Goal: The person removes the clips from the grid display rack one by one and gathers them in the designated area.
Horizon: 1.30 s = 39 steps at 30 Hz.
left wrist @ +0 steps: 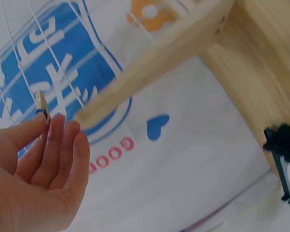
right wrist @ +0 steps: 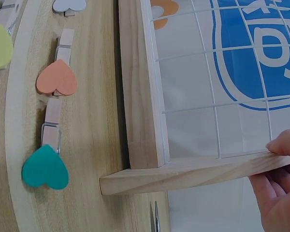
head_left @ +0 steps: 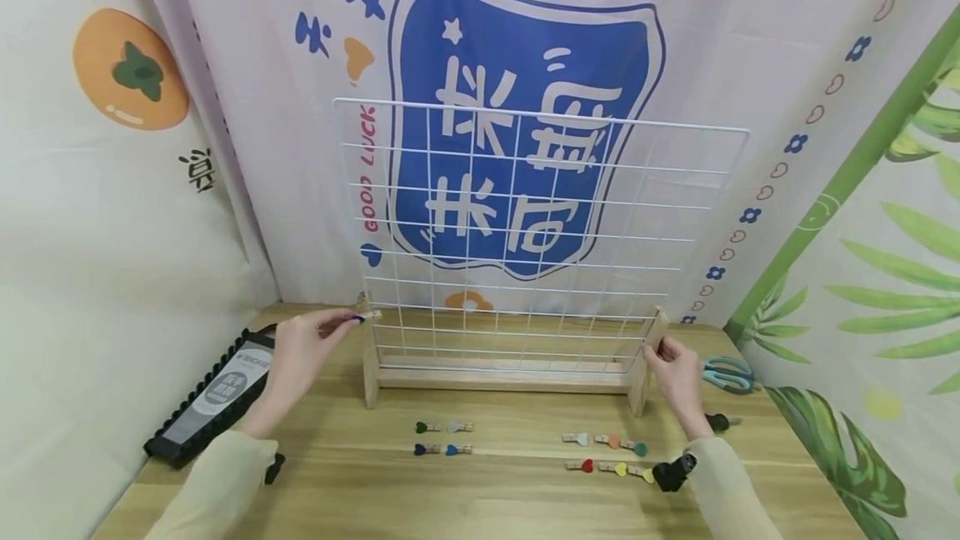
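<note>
My left hand (head_left: 306, 348) pinches a small wooden clothespin (left wrist: 41, 102) between thumb and fingertips. Something dark blue on it shows at the fingertips, and its far end is beside the left side of a white wire grid (head_left: 517, 207). The grid stands upright in a wooden stand (head_left: 502, 382). On the other side, my right hand (head_left: 677, 373) grips the stand's right upright (right wrist: 193, 175), thumb on one face and fingers behind. Below the grid lie heart clothespins: green, pale grey and blue ones at left, and a group at right with a red heart (head_left: 587, 466) and a teal heart (right wrist: 46, 166).
A black and grey case (head_left: 217, 394) lies on the left of the wooden table (head_left: 420, 498). Blue-handled scissors (head_left: 727, 374) and a black-handled tool (head_left: 720, 422) are at the right. Printed curtains (head_left: 315, 190) hang behind and beside the table.
</note>
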Each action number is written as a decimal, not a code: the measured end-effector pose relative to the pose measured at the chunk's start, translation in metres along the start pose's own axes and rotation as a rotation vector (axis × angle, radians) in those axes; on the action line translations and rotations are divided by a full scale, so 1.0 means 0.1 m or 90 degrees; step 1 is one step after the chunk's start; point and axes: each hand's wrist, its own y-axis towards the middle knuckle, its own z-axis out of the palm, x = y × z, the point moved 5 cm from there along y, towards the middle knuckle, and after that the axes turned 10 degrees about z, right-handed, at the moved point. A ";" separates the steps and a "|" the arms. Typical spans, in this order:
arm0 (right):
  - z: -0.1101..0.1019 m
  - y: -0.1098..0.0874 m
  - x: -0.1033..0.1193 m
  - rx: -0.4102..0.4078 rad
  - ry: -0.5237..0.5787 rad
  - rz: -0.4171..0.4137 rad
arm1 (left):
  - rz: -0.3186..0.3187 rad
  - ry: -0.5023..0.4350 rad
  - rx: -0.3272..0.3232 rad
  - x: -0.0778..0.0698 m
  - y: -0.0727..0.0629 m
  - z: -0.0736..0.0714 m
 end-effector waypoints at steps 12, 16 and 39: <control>-0.01 0.00 0.00 -0.001 0.001 -0.002 | -0.038 -0.174 0.221 -0.28 -0.54 0.72; -0.01 0.00 0.00 -0.007 0.002 -0.008 | -0.047 -0.202 0.271 -0.39 -0.74 0.92; 0.00 -0.01 0.01 -0.001 0.011 -0.004 | 0.004 -0.208 0.386 -0.68 -1.30 1.37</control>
